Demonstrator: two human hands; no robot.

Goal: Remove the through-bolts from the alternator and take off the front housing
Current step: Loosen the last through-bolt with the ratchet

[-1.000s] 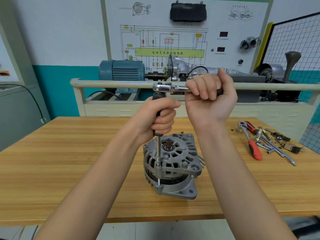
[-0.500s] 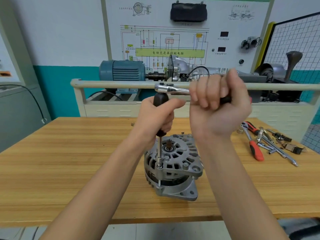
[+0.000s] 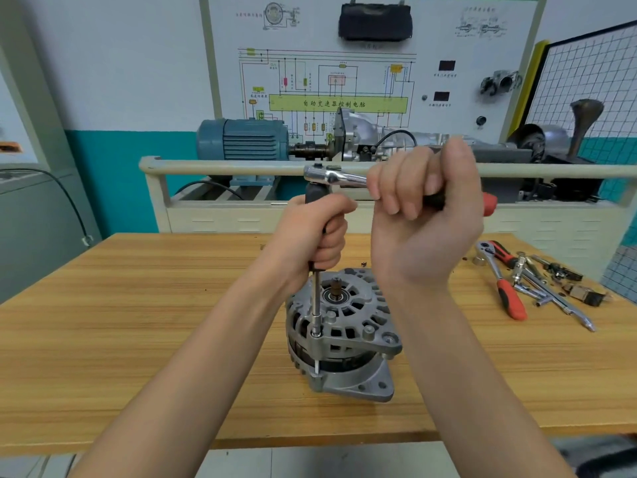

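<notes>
Alternator sits upright mid wooden bench, shaft end up. Ur left hand wrapped tight round black grip of extension bar, socket sitting on through-bolt at housing's left edge. Right hand fisted round ratchet handle, head on top of bar. Spare tools lie on bench far right.

Left hand grips the upright extension on the alternator; right hand holds the ratchet.
</notes>
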